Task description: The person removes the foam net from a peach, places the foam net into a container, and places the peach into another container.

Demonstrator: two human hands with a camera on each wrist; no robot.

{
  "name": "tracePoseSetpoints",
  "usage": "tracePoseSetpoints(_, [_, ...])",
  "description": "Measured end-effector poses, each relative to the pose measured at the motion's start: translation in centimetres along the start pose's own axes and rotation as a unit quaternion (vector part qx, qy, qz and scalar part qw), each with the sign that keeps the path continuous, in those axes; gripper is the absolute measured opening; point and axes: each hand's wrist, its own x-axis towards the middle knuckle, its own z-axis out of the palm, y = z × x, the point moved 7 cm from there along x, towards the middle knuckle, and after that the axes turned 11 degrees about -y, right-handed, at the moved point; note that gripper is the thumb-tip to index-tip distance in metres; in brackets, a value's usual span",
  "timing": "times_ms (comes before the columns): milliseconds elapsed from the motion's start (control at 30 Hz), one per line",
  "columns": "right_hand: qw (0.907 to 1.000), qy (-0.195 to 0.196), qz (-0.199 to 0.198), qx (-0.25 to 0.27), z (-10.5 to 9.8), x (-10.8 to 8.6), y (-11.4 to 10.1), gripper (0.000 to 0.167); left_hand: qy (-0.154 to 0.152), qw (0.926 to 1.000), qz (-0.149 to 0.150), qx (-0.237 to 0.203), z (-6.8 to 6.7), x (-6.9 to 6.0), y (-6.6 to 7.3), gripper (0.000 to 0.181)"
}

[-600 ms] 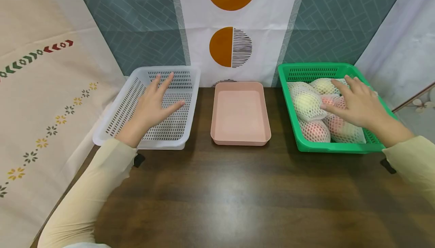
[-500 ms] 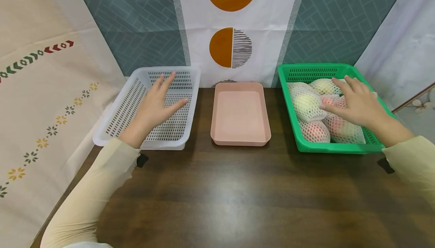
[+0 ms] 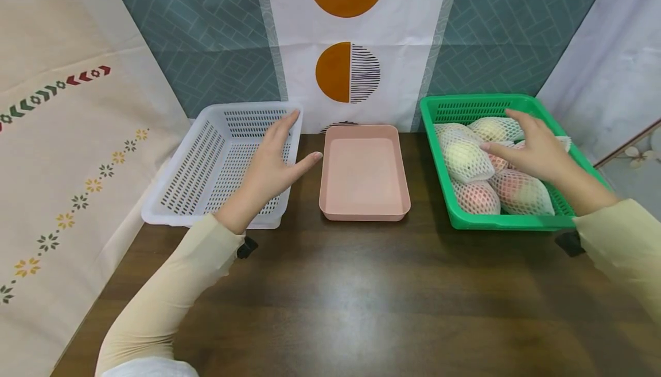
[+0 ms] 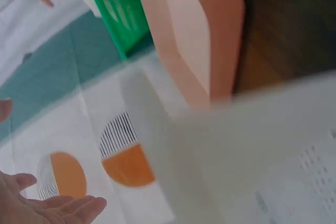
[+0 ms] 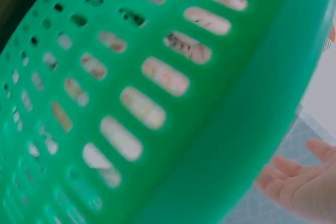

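Note:
In the head view my left hand (image 3: 265,167) hovers with fingers extended above the right side of a white slotted basket (image 3: 178,164), its thumb towards a pink tray (image 3: 365,173). That hand (image 4: 50,208) holds nothing in the left wrist view. My right hand (image 3: 539,153) hangs over a green basket (image 3: 506,223), fingers loosely bent and nothing gripped. Several round fruits (image 3: 467,159) in white foam nets, some yellowish and some reddish, lie inside the green basket. In the right wrist view the basket's slotted wall (image 5: 210,114) fills most of the picture, with the right hand (image 5: 302,184) beyond its rim.
All three containers stand in a row on a dark brown wooden table (image 3: 356,296). Behind them hangs a patterned cloth (image 3: 351,27). A cream cloth (image 3: 67,136) borders the left side, a white one (image 3: 614,50) the right.
My left hand has moved right, from the middle of the white basket to its right rim. My right hand has shifted slightly left, its fingers now closer together. The containers appear unmoved.

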Motion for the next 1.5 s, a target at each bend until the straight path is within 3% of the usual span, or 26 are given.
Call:
tracePoseSetpoints(300, [0.9984,-0.019,0.022,0.049,0.7,0.4,-0.3,0.092,-0.001,0.9970,0.058,-0.052,3.3,0.4,3.4,0.079])
tracePoseSetpoints(533, [0.9957,-0.024,0.040,0.080,1.2,1.1,-0.3,0.094,0.001,0.9864,0.079,-0.144,5.4,1.1,5.1,0.075])
tracePoseSetpoints(833, [0.9931,-0.021,0.051,0.104,2.3,1.5,-0.5,0.098,-0.041,0.9633,0.031,-0.263,8.7,2.1,6.5,0.075])
tracePoseSetpoints(1000, [0.9924,-0.030,0.063,0.102,2.9,1.7,-0.5,0.099,-0.065,0.9515,0.011,-0.300,10.8,2.4,7.2,0.073])
tracePoseSetpoints(1333, [0.9885,-0.045,0.081,0.119,3.7,1.9,-0.2,0.103,-0.109,0.9147,-0.032,-0.388,14.6,2.8,8.8,0.073])
tracePoseSetpoints(1400, [0.9874,-0.052,0.084,0.124,4.0,2.0,-0.2,0.104,-0.115,0.9029,-0.034,-0.413,15.2,2.9,9.3,0.071])
tracePoseSetpoints(1500, [0.9863,-0.058,0.087,0.128,4.3,2.1,-0.1,0.105,-0.130,0.8794,-0.048,-0.455,16.3,2.9,10.0,0.070])
